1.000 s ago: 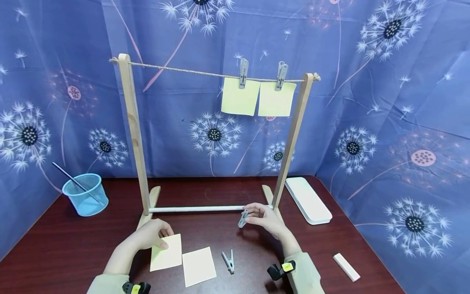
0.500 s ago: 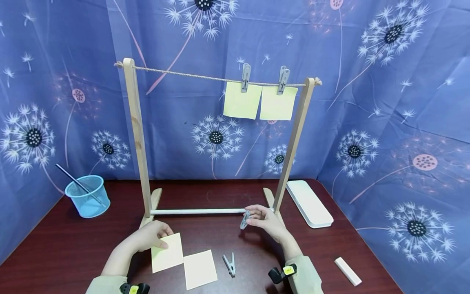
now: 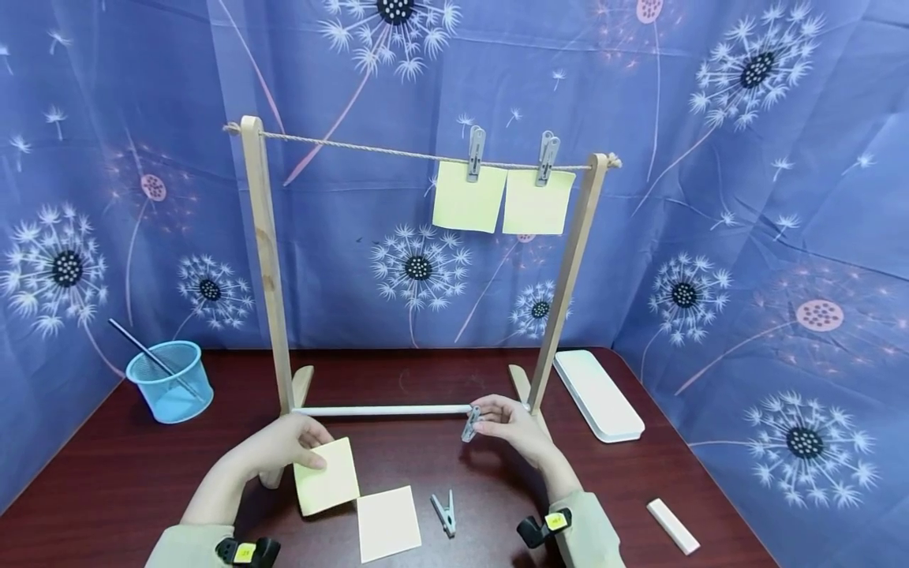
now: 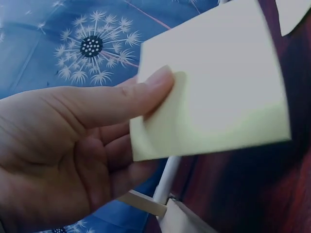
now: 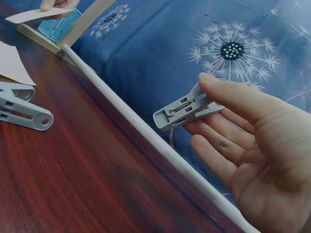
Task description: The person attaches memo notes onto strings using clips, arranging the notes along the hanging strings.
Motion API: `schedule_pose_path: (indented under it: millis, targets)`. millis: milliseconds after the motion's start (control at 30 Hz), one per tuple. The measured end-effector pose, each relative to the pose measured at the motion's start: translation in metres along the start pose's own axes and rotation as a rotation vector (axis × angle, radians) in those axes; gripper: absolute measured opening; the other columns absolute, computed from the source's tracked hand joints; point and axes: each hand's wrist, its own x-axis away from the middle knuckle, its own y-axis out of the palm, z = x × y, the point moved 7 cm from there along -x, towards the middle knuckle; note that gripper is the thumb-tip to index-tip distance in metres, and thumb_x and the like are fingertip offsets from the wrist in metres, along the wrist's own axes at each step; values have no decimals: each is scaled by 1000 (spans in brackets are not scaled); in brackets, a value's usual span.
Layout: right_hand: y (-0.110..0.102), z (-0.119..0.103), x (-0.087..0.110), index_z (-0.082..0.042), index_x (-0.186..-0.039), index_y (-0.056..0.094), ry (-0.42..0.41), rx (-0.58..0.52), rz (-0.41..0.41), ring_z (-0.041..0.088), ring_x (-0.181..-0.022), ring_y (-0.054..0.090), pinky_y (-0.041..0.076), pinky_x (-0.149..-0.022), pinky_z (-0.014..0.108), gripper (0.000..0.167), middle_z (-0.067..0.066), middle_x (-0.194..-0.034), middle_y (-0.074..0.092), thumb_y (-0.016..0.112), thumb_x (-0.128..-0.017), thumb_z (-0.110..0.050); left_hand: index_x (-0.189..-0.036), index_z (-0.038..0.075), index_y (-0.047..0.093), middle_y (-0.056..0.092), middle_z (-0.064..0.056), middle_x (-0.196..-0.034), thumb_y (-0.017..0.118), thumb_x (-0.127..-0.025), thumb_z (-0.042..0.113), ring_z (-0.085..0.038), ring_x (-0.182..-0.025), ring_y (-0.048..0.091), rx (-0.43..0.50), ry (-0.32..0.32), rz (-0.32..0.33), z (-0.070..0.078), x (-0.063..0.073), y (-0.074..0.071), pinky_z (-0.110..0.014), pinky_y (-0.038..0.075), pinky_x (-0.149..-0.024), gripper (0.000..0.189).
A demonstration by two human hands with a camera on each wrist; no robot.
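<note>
My left hand [image 3: 289, 446] pinches a pale yellow paper square [image 3: 329, 477] by its left edge, thumb on the front face, raised off the table as the left wrist view shows. My right hand [image 3: 516, 426] holds a grey clothespin [image 5: 182, 109] between thumb and fingers, just in front of the white bar. A second paper square [image 3: 388, 523] lies flat on the table, and right of it is another grey clothespin [image 3: 443, 513]. Two yellow squares, one being the left paper [image 3: 469, 207], hang from the rope [image 3: 355, 145] by grey clothespins [image 3: 475, 155].
The wooden frame [image 3: 268, 268] stands at the back, joined low down by a white bar [image 3: 390, 410]. A blue mesh cup [image 3: 173, 386] with a pencil is at left. On the right lie a white case [image 3: 598, 394] and a small white block [image 3: 672, 525].
My left hand has lifted the paper square off the table and tilted it, drawing it slightly back and up. My right hand with the clothespin has barely moved.
</note>
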Motion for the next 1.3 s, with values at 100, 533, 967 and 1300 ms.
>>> schedule_pose_path:
  millis: [100, 533, 967, 1300]
  targets:
    - [1, -5, -2, 19, -125, 48, -5, -11, -4, 5, -92, 63, 53, -81, 20, 47, 6, -106, 65, 67, -90, -6, -100, -7, 70, 72, -9, -89, 77, -80, 8, -15, -82, 65, 16, 0, 46, 3, -1, -5, -30, 53, -72, 25]
    - [9, -30, -15, 12, -123, 55, -70, 48, -53, 6, -93, 64, 53, -82, 22, 39, 9, -103, 67, 67, -89, -5, -104, -7, 69, 73, -16, -96, 74, -85, 9, -18, -88, 68, 8, 24, 342, 7, -14, -24, -23, 53, -69, 25]
    - [9, -75, -37, 6, -123, 58, -132, 202, 3, 4, -93, 65, 52, -82, 22, 37, 20, -105, 69, 68, -90, -8, -113, -10, 66, 72, -19, -102, 72, -87, 11, -4, -86, 64, 124, 5, 506, 13, -24, -47, -19, 51, -73, 34]
    - [10, -132, -52, 0, -122, 63, -245, 330, 51, 23, -99, 68, 54, -84, 29, 35, 20, -107, 70, 71, -88, -7, -120, -9, 63, 71, -21, -110, 71, -90, 20, 2, -85, 60, 128, -15, 559, 34, -34, -65, -20, 48, -74, 43]
